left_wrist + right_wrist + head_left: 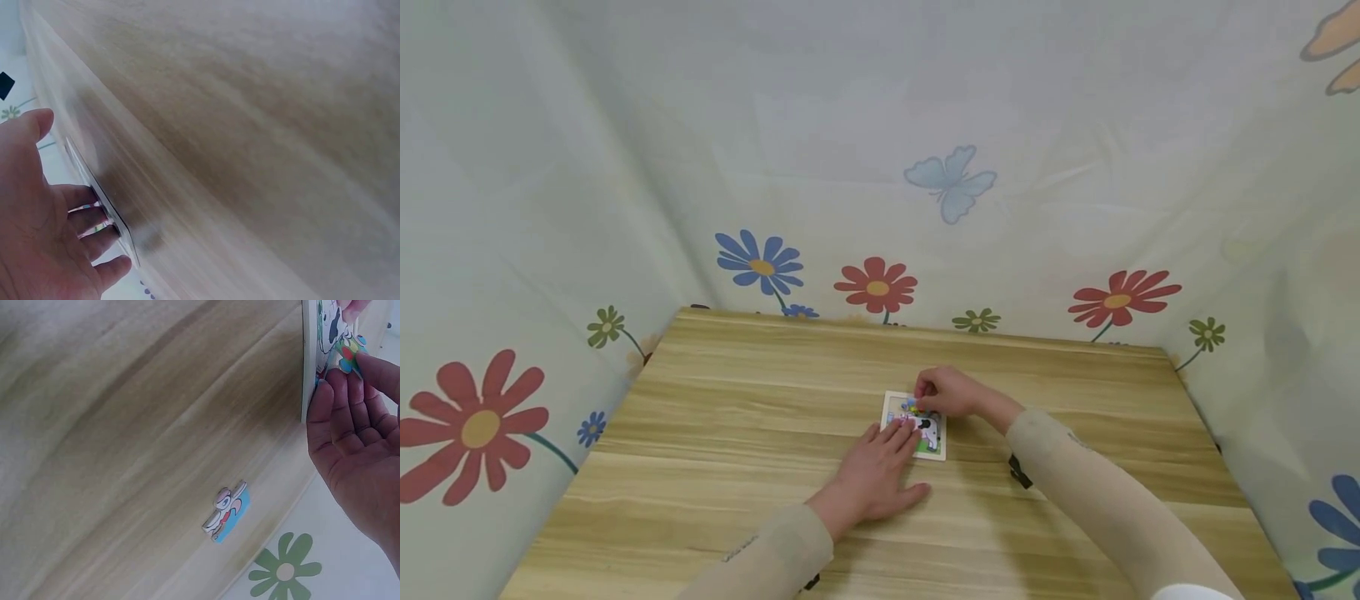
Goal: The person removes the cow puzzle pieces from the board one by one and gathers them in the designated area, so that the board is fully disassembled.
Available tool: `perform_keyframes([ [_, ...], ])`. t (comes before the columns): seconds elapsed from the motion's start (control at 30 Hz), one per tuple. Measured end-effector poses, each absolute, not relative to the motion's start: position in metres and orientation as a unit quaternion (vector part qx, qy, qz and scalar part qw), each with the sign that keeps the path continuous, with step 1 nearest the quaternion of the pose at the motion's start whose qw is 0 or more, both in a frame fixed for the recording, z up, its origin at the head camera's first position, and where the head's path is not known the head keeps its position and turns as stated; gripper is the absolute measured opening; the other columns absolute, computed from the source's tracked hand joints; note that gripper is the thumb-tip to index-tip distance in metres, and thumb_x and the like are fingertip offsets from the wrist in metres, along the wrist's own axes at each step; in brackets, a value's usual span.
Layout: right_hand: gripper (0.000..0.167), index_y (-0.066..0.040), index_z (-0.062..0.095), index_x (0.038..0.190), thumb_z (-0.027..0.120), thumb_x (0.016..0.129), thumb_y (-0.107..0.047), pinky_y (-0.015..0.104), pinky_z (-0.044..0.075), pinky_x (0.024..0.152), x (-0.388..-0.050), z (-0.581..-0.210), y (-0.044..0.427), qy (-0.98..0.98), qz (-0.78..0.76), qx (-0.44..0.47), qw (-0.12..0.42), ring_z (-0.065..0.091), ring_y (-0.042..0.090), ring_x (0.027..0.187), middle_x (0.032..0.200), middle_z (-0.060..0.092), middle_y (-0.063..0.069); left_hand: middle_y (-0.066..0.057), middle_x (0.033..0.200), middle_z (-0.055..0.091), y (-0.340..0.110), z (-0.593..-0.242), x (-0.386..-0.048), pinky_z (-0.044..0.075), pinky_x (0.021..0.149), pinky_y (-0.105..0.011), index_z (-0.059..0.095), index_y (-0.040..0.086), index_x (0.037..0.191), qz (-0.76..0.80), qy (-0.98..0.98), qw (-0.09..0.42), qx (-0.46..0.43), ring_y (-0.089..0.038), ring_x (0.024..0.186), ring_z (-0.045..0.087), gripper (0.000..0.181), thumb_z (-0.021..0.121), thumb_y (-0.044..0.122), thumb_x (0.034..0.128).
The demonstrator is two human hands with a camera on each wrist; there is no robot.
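Observation:
A small jigsaw puzzle in a pale frame (934,456) lies on the wooden table, with a black-and-white spotted picture in it. My left hand (874,477) rests on its near left side, fingers stretched out across the picture and thumb spread to the side. Over the far edge of the puzzle, my right hand (953,393) pinches a colourful puzzle piece (348,352) between thumb and fingers. That piece appears tilted above the frame in the right wrist view. The fingers hide part of the picture.
A loose puzzle piece (228,511) with blue and white on it lies on the table (737,417), seen in the right wrist view. Behind the table and at its sides hangs a pale cloth (820,108) printed with flowers and butterflies.

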State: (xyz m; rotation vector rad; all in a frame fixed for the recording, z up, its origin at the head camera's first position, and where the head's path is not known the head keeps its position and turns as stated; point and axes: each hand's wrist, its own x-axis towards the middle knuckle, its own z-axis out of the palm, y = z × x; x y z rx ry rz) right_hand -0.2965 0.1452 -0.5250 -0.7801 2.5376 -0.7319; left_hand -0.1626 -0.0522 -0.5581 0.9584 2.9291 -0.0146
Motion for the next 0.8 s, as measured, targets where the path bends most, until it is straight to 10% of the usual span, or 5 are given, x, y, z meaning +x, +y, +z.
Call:
perform_keyframes([
  [0.8, 0.006, -0.012, 0.069, 0.100, 0.073, 0.103, -0.016, 0.029, 0.054, 0.075, -0.2959, -0.5315, 0.1482, 0.907, -0.264, -0.272, 0.184, 0.061, 0.012, 0.081, 0.091, 0.067, -0.001, -0.006, 0.175, 0.031, -0.0547, -0.5596, -0.1639, 0.030, 0.129, -0.049, 0.037, 0.013, 0.168, 0.002, 0.949, 0.044, 0.312, -0.025, 0.161, 0.030, 0.083, 0.042, 0.068, 0.1058],
])
